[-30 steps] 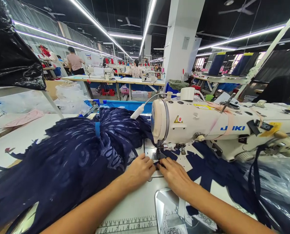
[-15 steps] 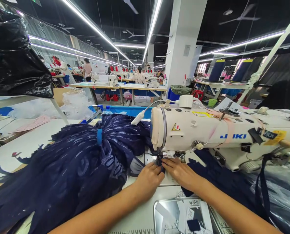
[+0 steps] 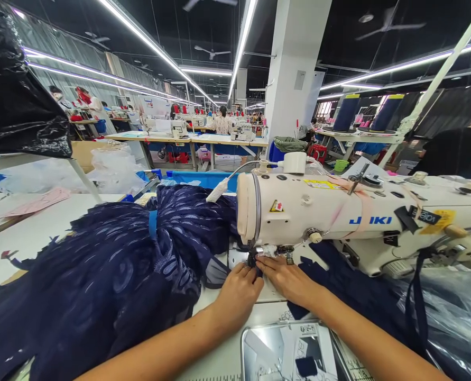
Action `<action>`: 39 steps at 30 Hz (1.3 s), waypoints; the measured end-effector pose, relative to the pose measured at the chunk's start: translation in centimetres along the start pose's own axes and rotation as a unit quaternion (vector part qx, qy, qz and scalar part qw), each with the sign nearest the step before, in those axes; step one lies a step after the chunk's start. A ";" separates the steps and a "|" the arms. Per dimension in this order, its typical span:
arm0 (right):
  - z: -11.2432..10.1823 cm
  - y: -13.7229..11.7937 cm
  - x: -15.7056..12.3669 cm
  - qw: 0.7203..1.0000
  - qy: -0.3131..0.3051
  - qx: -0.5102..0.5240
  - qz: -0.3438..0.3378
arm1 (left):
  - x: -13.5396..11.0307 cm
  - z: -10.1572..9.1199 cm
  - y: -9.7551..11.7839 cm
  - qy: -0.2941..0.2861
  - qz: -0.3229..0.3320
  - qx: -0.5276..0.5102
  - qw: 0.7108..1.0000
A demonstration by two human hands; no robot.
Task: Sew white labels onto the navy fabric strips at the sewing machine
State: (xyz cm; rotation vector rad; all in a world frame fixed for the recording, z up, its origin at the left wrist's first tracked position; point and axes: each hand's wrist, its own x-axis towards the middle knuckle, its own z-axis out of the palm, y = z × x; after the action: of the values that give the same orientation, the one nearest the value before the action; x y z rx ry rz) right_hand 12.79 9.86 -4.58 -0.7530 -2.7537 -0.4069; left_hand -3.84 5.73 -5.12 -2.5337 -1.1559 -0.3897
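Observation:
The cream sewing machine stands in front of me, its presser foot down low between my fingertips. Curled fingers of my left hand close on a small dark navy piece of fabric just in front of the foot. From the other side, my right hand pinches at the same fabric, its fingers close together and their tips right by the foot. Most of that piece is hidden under the hands. To the left lies a large bundle of navy lace garments, tied with a blue band.
A metal tray with labels and a dark fabric scrap sits close to me. More navy fabric and clear plastic lie to the right. A black plastic bag stands high at left. Several people work farther back.
The whole view has shifted slightly, so the machine and hands appear a little farther left. Both hands keep nearly the same place at the presser foot.

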 end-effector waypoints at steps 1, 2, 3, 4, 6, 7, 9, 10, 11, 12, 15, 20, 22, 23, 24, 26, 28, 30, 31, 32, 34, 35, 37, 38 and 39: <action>0.0 0.0 0.0 1.000 0.001 0.002 0.001 | 0.1 0.1 0.0 0.000 -0.003 0.002 1.000; 0.0 0.0 0.1 1.000 0.000 0.005 0.002 | 0.1 0.2 0.1 0.000 -0.007 0.003 1.000; 0.0 0.0 0.1 1.000 -0.001 0.006 0.004 | 0.2 0.3 0.1 0.000 -0.010 0.005 1.000; 0.1 0.1 0.1 1.000 -0.003 0.007 0.008 | 0.3 0.3 0.2 -0.001 -0.013 0.006 1.000; 0.2 0.1 0.1 1.000 -0.008 0.007 0.019 | 0.5 0.4 0.2 -0.001 -0.018 0.011 1.000; 0.2 0.1 0.2 1.000 -0.011 0.006 0.024 | 0.5 0.4 0.2 -0.002 -0.020 0.012 1.000; 0.3 0.1 0.2 0.999 -0.014 0.002 0.031 | 0.7 0.4 0.2 -0.007 -0.024 0.014 1.000; 0.3 0.1 0.2 0.999 -0.013 -0.001 0.033 | 0.7 0.4 0.2 -0.008 -0.026 0.015 1.000; 0.4 0.1 0.2 0.999 -0.011 -0.004 0.034 | 0.8 0.4 0.3 -0.008 -0.028 0.015 0.999; 0.4 0.2 0.2 0.999 -0.009 -0.009 0.036 | 0.8 0.4 0.3 -0.006 -0.031 0.016 0.999; 1.0 0.4 0.2 0.999 -0.004 -0.025 0.044 | 1.0 0.4 0.3 0.004 -0.039 0.024 0.999; 1.8 0.7 0.1 0.998 -0.005 -0.033 0.060 | 1.1 0.4 0.3 0.023 -0.043 0.042 0.998; 1.9 0.7 0.2 0.998 -0.006 -0.028 0.062 | 1.1 0.5 0.2 0.030 -0.045 0.048 0.997; 1.9 0.7 0.2 0.998 -0.006 -0.024 0.065 | 1.1 0.6 0.2 0.033 -0.046 0.048 0.997; 1.8 0.7 0.3 0.997 -0.005 -0.019 0.068 | 1.1 0.7 0.1 0.036 -0.046 0.047 0.997; 1.5 0.7 0.4 0.998 -0.001 -0.005 0.070 | 1.0 0.9 0.1 0.037 -0.045 0.041 0.997; 1.1 0.7 0.5 0.998 0.005 0.013 0.066 | 0.7 0.8 0.0 0.031 -0.043 0.030 0.998; 0.7 0.8 0.4 0.997 0.013 0.029 0.066 | 0.1 0.3 -0.2 0.018 -0.045 0.019 0.999; 0.4 0.8 0.3 0.997 0.018 0.036 0.067 | -0.2 0.0 -0.4 0.010 -0.047 0.013 0.999; 0.2 0.7 0.2 0.996 0.024 0.044 0.068 | -0.6 -0.5 -0.8 0.002 -0.051 0.007 0.999; -0.3 0.4 -0.1 0.996 0.030 0.061 0.065 | -1.2 -1.3 -1.9 -0.016 -0.068 -0.013 0.998; -0.5 0.2 -0.1 0.995 0.028 0.070 0.060 | -1.4 -1.7 -2.6 -0.026 -0.081 -0.028 0.996; -0.8 -0.4 -0.2 0.995 0.017 0.080 0.054 | -1.5 -2.2 -4.1 -0.044 -0.128 -0.068 0.989; -0.8 -0.8 -0.1 0.995 0.013 0.080 0.055 | -1.3 -2.4 -4.8 -0.049 -0.156 -0.090 0.982; -0.9 -1.1 0.0 0.995 0.012 0.076 0.058 | -1.1 -2.5 -5.4 -0.051 -0.182 -0.111 0.976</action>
State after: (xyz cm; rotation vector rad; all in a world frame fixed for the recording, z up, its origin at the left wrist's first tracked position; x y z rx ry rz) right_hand 12.38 8.67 -4.01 -0.8570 -2.6661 -0.1780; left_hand -8.94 7.27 -2.33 -2.5448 -1.7133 -0.5064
